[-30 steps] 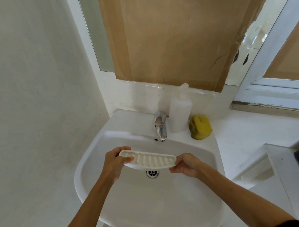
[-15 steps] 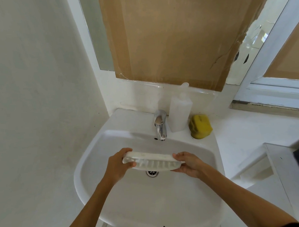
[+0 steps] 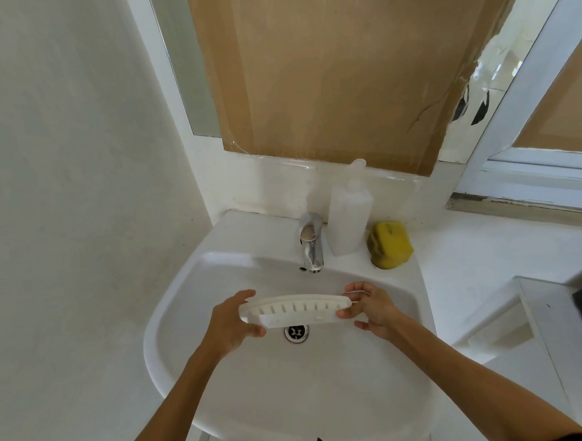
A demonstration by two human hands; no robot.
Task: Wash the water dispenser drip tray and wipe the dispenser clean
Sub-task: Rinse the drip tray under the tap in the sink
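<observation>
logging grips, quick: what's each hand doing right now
Left hand: holds the left end of the drip tray.
Right hand: holds the tray's right end.

Sink (image 3: pixel 173 312): we see a white basin fixed in the corner, its drain (image 3: pixel 296 332) near the middle.
Back ledge: we find a chrome tap (image 3: pixel 311 242) at the centre, a white bottle (image 3: pixel 349 217) just right of it (upright), and a yellow sponge (image 3: pixel 389 244) at the back right corner.
</observation>
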